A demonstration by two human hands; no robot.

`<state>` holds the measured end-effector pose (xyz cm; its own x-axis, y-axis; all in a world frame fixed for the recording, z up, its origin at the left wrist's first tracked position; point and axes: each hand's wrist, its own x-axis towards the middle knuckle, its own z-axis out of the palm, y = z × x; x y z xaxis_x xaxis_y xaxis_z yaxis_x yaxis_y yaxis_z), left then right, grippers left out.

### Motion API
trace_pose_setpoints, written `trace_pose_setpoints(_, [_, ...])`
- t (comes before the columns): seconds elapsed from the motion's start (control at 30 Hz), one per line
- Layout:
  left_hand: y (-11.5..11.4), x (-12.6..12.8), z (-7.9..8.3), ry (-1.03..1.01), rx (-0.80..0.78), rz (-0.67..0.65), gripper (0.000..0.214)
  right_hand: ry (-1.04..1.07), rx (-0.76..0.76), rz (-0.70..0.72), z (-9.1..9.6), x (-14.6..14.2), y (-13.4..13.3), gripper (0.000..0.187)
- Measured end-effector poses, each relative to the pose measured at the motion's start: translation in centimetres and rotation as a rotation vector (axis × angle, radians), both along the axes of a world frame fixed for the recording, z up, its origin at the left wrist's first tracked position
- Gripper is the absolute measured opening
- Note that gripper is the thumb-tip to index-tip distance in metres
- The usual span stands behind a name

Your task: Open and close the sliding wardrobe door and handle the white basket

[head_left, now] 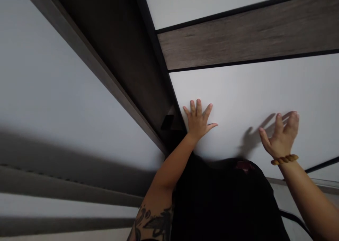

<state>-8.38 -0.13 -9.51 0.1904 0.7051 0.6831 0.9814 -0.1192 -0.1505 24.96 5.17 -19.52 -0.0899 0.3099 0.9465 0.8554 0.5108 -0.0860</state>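
Pale grey wall (53, 75) fills the left side of the head view, smooth and matt, ending in a straight wood-grain edge board (103, 73). Between that board and the big white panel (238, 85) runs a dark recess (113, 47), deep brown, narrowing toward the person. Small black block (167, 121) low inside it; can't tell what it is.

Key relation: white panel is directly under the left hand (198, 119). Its black edge trim (161, 61) runs diagonally just left of that hand, so the left is nearer the edge and the recess. Panel goes out of frame at top and right, so can't call its long axis. Wood-grain band (238, 32) crosses it beyond the hands, rising slightly to the right, thin black strips along both sides.

Left hand: flat, fingers fanned, palm seemingly against the panel, gripping nothing. Right hand (280, 135): further right, fingers loosely raised, nothing in it; its offset shadow suggests it's off the surface.

Materials: panel is flat with a soft sheen, band is streaky grey-brown. Twisted mustard bracelet (284, 159) on the right wrist. Black shirt (225, 202) sits close to the panel's lower part.
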Motion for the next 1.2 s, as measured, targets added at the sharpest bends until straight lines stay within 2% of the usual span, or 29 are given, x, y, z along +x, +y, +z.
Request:
trace_pose_setpoints(0.07, [0.0, -0.6, 0.0, -0.004, 0.006, 0.021, 0.108, -0.002, 0.059, 0.016, -0.1, 1.8, 0.3, 0.1])
trace_pose_setpoints(0.17, [0.2, -1.3, 0.0, -0.019, 0.031, 0.04, 0.11, 0.007, 0.099, -0.045, -0.8, 5.8, 2.1, 0.105])
trace_pose_setpoints(0.3, [0.8, -2.2, -0.1, -0.053, 0.056, 0.067, 0.111, 0.016, -0.004, -0.184, -2.2, 11.2, 5.5, 0.105])
trace_pose_setpoints(0.4, [1.1, -2.9, 0.0, -0.082, 0.075, 0.076, 0.112, 0.009, -0.049, -0.195, -2.8, 12.8, 6.6, 0.104])
trace_pose_setpoints(0.53, [0.6, -3.8, 0.7, -0.128, 0.093, 0.073, 0.111, 0.028, -0.139, -0.201, -2.4, 11.1, 5.3, 0.103])
trace_pose_setpoints(0.73, [-0.6, -4.7, 1.5, -0.256, 0.176, -0.005, 0.11, 0.008, -0.183, -0.199, -0.2, 6.8, 2.9, 0.095])
trace_pose_setpoints(0.83, [-0.3, -4.7, 1.0, -0.312, 0.277, -0.019, 0.098, -0.003, -0.21, -0.205, 0.2, 5.6, 3.1, 0.095])
trace_pose_setpoints(0.93, [0.0, -3.9, 0.1, -0.26, 0.351, -0.045, 0.089, 0.003, -0.236, -0.176, 0.2, 5.0, 3.3, 0.096])
trace_pose_setpoints(1.07, [0.1, -3.1, -0.7, -0.196, 0.404, -0.035, 0.095, -0.009, -0.242, -0.136, 0.0, 4.4, 3.1, 0.096])
trace_pose_setpoints(1.2, [0.1, -3.1, -0.8, -0.226, 0.412, 0.001, 0.098, -0.013, -0.264, -0.127, 0.1, 3.8, 3.1, 0.098])
